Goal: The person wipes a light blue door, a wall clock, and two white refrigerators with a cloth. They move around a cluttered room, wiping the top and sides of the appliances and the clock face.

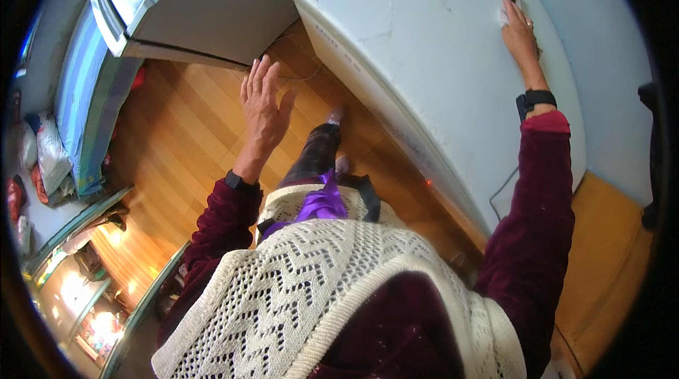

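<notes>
My right hand (521,38) lies on the white top of a chest freezer (424,50), near its far right edge by the wall. Its fingers press on a crumpled whitish cloth or wipe (504,15) with a dark patch beside the fingertips. Faint marks and smudges show on the freezer top. My left hand (262,103) is raised in the air above the wooden floor, left of the freezer, fingers extended and holding nothing. Both wrists wear black bands.
A refrigerator (212,7) stands at the upper left, beside a blue striped cloth (87,103). Bags (50,151) rest on a surface at the far left. Green-edged shelves (143,304) hold items at the lower left. A thin cable (498,196) crosses the freezer's near end.
</notes>
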The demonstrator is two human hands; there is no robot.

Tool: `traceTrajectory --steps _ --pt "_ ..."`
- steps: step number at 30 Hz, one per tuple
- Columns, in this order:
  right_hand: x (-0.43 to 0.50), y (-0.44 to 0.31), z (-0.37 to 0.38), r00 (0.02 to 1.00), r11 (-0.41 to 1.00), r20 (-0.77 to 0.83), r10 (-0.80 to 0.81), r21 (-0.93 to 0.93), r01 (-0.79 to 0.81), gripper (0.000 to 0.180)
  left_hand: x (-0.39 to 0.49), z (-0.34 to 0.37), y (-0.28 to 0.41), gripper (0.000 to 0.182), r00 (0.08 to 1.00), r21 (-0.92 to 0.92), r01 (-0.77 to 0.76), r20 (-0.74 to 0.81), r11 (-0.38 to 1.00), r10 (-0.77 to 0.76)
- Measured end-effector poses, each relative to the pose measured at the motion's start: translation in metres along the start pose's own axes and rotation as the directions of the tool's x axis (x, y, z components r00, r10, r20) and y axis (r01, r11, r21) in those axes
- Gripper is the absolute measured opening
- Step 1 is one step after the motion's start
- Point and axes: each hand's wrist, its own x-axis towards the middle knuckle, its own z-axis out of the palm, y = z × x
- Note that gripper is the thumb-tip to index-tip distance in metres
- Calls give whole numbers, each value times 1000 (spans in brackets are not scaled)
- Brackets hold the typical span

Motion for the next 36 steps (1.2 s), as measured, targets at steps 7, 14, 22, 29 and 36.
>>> traceTrajectory --steps 7,14,22,29,36 --pt "-190 -27 -48 992 996 84 91 -34 -88 66 -126 -11 -33 41 987 -68 111 124 992 -102" --pt "-379 -41 -74 974 971 -5 226 -80 -226 65 -185 -5 -29 35 984 -115 130 140 985 -113" --pt "-366 -100 -72 989 998 -143 -32 -53 25 59 -208 -14 -48 33 966 -187 185 213 965 -144" --pt "-228 -219 -67 828 828 -150 -540 -270 491 43 -225 -38 -92 31 963 -230 240 182 943 -201" --pt "-99 -329 -39 602 450 137 -787 -541 711 36 -272 -61 -153 29 902 -157 424 165 892 -400"
